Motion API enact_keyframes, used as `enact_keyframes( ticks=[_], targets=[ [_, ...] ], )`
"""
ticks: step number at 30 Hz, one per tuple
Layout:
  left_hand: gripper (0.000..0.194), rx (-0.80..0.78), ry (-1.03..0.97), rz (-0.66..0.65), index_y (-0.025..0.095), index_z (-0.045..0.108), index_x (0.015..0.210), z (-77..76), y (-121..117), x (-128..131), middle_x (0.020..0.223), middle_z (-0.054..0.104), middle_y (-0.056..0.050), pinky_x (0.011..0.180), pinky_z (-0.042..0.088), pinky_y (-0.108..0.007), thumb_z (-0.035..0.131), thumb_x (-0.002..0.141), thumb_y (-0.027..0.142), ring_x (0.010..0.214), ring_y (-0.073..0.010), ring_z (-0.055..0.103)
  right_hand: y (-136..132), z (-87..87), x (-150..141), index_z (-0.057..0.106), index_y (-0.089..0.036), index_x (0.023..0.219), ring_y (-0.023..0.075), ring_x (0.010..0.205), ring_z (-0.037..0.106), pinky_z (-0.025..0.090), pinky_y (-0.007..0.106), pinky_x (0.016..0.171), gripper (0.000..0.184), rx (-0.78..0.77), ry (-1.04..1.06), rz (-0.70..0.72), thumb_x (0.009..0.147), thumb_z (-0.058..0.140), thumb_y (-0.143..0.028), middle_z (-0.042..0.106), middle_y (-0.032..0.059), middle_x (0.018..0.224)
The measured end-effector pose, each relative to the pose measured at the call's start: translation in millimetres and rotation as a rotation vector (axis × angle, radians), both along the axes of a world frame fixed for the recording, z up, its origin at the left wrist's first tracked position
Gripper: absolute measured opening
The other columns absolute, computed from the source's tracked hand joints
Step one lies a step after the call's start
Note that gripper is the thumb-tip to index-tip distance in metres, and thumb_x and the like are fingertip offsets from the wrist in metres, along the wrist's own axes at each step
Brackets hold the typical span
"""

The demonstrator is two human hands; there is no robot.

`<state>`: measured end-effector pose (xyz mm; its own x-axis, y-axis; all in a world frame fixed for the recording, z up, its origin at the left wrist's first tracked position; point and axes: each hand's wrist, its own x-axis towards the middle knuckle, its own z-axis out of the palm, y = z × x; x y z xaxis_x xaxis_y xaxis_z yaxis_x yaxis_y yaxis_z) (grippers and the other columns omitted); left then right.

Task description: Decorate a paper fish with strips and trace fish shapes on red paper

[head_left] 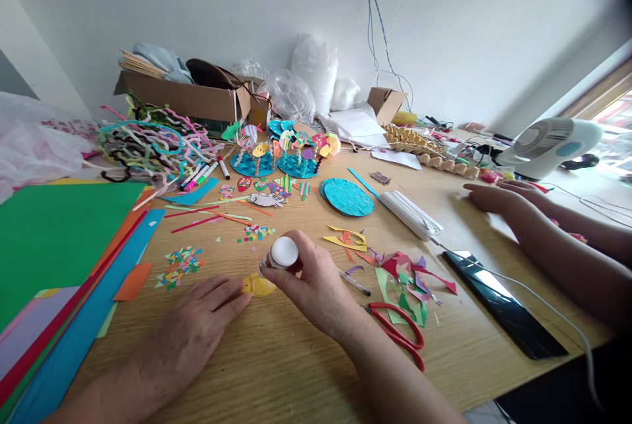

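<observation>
A yellow paper fish [261, 286] lies flat on the wooden table in front of me. My left hand [190, 322] rests on the table, fingers stretched out, with the fingertips at the fish's left end. My right hand [316, 282] is wrapped round a glue stick [285, 253], its white end pointing up and its lower end over the fish. Where the glue stick meets the paper is hidden by my fingers. Beyond my hands are small heaps of coloured paper bits [180, 266] and dots [257, 233].
Red-handled scissors [399, 332], a pen [355, 282] and paper scraps [409, 279] lie right. A phone [503, 305], power strip [412, 213] and blue discs [348, 197] lie beyond. Coloured sheets [64, 233] fill the left. Another person's arms [523, 213] reach in from the right.
</observation>
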<state>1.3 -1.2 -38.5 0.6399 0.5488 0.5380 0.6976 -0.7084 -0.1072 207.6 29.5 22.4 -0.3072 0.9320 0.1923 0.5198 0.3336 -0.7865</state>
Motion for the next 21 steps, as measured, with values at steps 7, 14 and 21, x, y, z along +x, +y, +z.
enact_keyframes(
  ticks=[7, 14, 21],
  targets=[
    [0.041, -0.01, -0.016, -0.005, 0.022, 0.059, 0.103, -1.5, 0.8, 0.8, 0.102, 0.067, 0.001, 0.08, 0.051, -0.03, 0.034, 0.08, 0.0, 0.095, -0.0156, 0.06, -3.0, 0.3, 1.3, 0.05, -0.02, 0.083, 0.0131, 0.067, 0.052, 0.037, 0.022, 0.057, 0.019, -0.021, 0.022, 0.02, 0.078, 0.063, -0.033, 0.059, -0.0006, 0.077],
    [0.04, -0.005, -0.03, -0.008, 0.023, 0.06, 0.103, -0.4, 1.5, 0.3, 0.101, 0.067, 0.001, 0.082, 0.051, -0.028, 0.034, 0.081, 0.001, 0.095, -0.0149, 0.06, -1.6, -3.8, -4.6, 0.049, -0.02, 0.085, 0.013, 0.065, 0.053, 0.037, 0.022, 0.056, 0.02, -0.036, 0.037, 0.036, 0.078, 0.063, -0.033, 0.059, -0.0008, 0.076],
    [0.044, -0.051, -0.032, -0.005, 0.024, 0.061, 0.105, -0.5, 1.8, -1.0, 0.104, 0.067, 0.002, 0.083, 0.051, -0.028, 0.035, 0.077, 0.001, 0.098, -0.015, 0.059, 1.4, -0.2, 1.3, 0.05, -0.019, 0.083, 0.0135, 0.066, 0.052, 0.037, 0.023, 0.056, 0.018, -0.028, 0.011, -0.007, 0.078, 0.063, -0.031, 0.059, -0.0003, 0.076]
  ],
)
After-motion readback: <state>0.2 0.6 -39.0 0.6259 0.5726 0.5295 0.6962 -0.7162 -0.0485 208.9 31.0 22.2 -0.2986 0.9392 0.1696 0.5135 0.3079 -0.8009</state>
